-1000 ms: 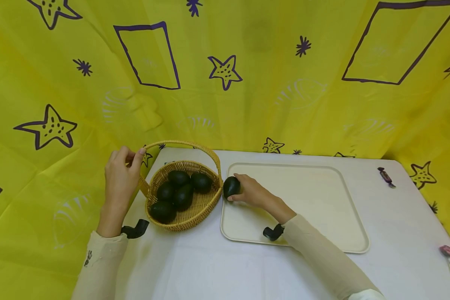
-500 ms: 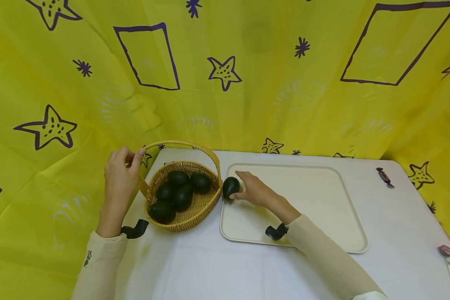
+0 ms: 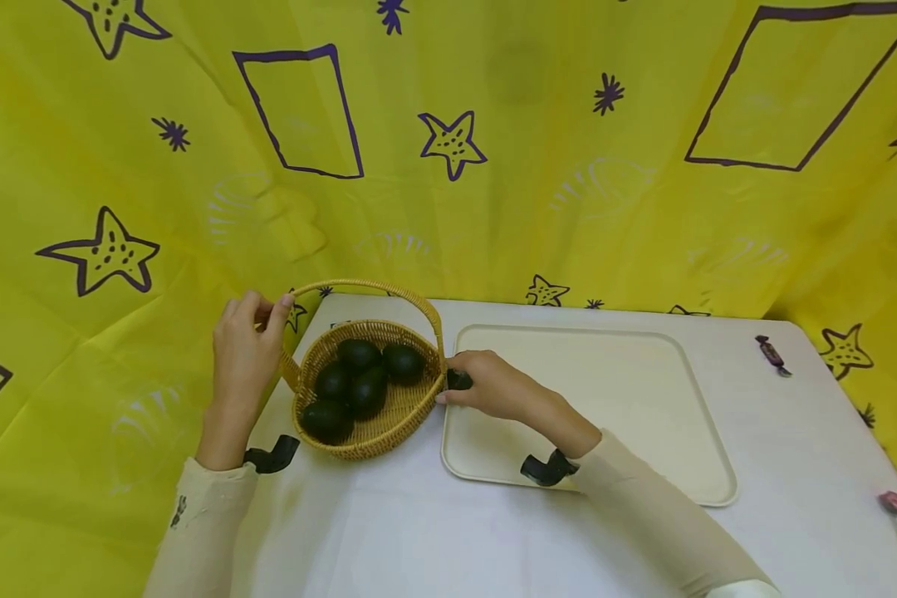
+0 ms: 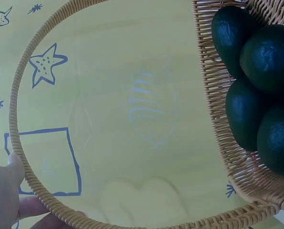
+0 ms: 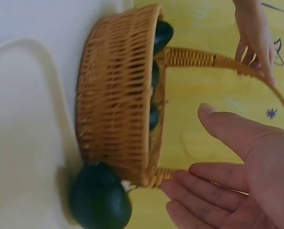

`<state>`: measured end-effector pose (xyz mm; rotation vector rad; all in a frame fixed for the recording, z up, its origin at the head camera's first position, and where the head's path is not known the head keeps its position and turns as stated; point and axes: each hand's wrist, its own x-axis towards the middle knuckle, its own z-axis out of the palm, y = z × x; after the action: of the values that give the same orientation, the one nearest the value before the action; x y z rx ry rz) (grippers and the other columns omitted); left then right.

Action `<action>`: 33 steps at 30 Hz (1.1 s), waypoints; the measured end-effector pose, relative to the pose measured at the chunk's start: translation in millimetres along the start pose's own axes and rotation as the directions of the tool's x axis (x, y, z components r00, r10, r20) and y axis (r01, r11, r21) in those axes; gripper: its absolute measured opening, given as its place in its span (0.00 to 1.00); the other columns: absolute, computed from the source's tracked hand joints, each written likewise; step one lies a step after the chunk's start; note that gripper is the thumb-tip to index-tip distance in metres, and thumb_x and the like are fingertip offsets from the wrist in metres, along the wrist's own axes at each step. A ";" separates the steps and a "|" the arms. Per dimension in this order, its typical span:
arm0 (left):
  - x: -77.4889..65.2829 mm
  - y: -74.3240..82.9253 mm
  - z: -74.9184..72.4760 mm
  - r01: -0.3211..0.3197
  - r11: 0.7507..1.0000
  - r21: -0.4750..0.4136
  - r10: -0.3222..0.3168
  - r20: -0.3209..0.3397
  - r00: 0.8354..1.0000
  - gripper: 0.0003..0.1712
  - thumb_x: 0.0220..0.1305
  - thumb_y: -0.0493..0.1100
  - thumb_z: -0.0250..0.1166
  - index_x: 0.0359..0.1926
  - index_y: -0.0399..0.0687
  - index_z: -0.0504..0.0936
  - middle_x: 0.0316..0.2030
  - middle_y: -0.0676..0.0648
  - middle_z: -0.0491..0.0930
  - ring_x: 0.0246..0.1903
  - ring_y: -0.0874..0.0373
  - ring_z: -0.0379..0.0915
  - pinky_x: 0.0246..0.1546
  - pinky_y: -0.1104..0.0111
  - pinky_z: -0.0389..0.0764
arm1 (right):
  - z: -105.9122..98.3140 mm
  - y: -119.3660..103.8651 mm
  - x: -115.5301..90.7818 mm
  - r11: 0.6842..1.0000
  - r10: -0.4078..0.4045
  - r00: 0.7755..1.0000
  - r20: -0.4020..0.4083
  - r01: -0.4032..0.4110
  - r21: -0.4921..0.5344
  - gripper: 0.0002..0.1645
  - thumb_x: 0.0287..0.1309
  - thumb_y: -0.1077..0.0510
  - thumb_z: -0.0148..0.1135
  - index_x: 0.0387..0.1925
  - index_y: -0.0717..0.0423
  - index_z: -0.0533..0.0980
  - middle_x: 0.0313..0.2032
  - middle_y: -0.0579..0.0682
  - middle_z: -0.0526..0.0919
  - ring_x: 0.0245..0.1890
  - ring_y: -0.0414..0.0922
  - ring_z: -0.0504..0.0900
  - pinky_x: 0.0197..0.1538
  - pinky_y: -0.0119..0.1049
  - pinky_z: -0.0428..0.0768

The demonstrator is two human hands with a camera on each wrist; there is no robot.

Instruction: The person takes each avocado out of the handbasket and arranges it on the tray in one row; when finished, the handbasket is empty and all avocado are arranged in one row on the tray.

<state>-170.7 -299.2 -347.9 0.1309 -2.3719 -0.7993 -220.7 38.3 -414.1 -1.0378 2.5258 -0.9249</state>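
Observation:
A woven wicker basket [image 3: 389, 436] holds several dark green avocados [image 3: 366, 390]. Its tall handle [image 3: 359, 284] is gripped at the left by my left hand [image 3: 242, 349]; the left wrist view shows thumb and fingers [image 4: 34, 207] around the handle. My right hand [image 3: 501, 386] is at the basket's right side, thumb spread from fairly straight fingers, near the handle's base. Whether it touches the basket I cannot tell. A single avocado [image 5: 101, 195] sits at the tray's left edge against the basket, partly hidden by that hand in the head view.
A cream rectangular tray [image 3: 620, 399] lies right of the basket on a white-covered table [image 3: 389, 531]. A wrapped candy [image 3: 773, 355] lies at the back right and a lollipop [image 3: 894, 504] at the right edge. A yellow patterned curtain [image 3: 531, 208] surrounds the table.
My right hand has loosened from the single avocado, which stays on the tray edge, and has moved left to the basket's side. The left hand keeps its grip on the handle.

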 end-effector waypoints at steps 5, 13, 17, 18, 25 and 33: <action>0.1 -0.6 1.0 0.004 1.000 -0.002 -0.004 0.006 1.000 0.27 0.80 0.58 0.59 0.38 0.35 0.78 0.38 0.36 0.76 0.43 0.40 0.74 0.47 0.53 0.70 | 3.8 -25.0 1.7 0.999 -0.045 0.999 0.018 0.045 0.009 0.33 0.70 0.50 0.70 0.67 0.67 0.76 0.64 0.62 0.82 0.63 0.57 0.82 0.64 0.49 0.80; 0.1 -1.1 -0.2 0.014 1.000 -0.005 -0.014 0.009 1.000 0.27 0.80 0.59 0.58 0.40 0.36 0.79 0.39 0.36 0.76 0.44 0.40 0.74 0.47 0.53 0.70 | 18.2 -51.4 25.5 0.998 -0.061 0.998 0.033 0.062 -0.033 0.36 0.69 0.47 0.72 0.68 0.66 0.76 0.64 0.60 0.82 0.66 0.54 0.81 0.64 0.46 0.80; 0.5 -1.7 -0.1 0.007 1.000 -0.008 -0.007 0.005 1.000 0.28 0.80 0.59 0.59 0.40 0.35 0.79 0.38 0.35 0.76 0.43 0.40 0.73 0.47 0.53 0.70 | 27.2 -60.6 44.8 0.998 -0.025 0.998 0.061 0.028 -0.063 0.38 0.68 0.45 0.72 0.68 0.67 0.75 0.64 0.60 0.82 0.65 0.54 0.82 0.63 0.44 0.81; 0.6 -1.5 0.1 0.005 1.000 -0.009 -0.005 0.005 1.000 0.28 0.80 0.59 0.59 0.40 0.35 0.79 0.38 0.35 0.76 0.43 0.40 0.73 0.46 0.53 0.69 | 29.5 -62.5 49.0 0.997 -0.010 0.998 0.069 0.015 -0.075 0.39 0.68 0.44 0.72 0.69 0.66 0.75 0.65 0.60 0.82 0.65 0.54 0.82 0.62 0.43 0.81; 1.9 -0.4 0.0 -0.002 1.000 -0.007 0.002 0.008 1.000 0.28 0.80 0.59 0.58 0.40 0.35 0.78 0.38 0.35 0.76 0.42 0.40 0.73 0.46 0.54 0.69 | 42.3 -74.8 74.8 0.979 0.118 0.986 0.114 -0.096 -0.182 0.34 0.65 0.41 0.74 0.59 0.64 0.80 0.52 0.56 0.86 0.49 0.47 0.85 0.49 0.36 0.83; 1.2 0.8 -0.8 0.006 1.000 -0.009 -0.006 0.015 1.000 0.28 0.80 0.59 0.58 0.39 0.35 0.78 0.37 0.36 0.75 0.41 0.41 0.72 0.44 0.56 0.67 | 57.9 -84.4 94.6 0.942 0.246 0.960 0.136 -0.204 -0.266 0.30 0.59 0.40 0.78 0.50 0.59 0.82 0.44 0.52 0.86 0.42 0.46 0.85 0.45 0.39 0.84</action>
<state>-171.2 -299.3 -346.3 0.1281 -2.3830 -0.8166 -216.5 -100.6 -403.6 -0.8249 2.5930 -0.4455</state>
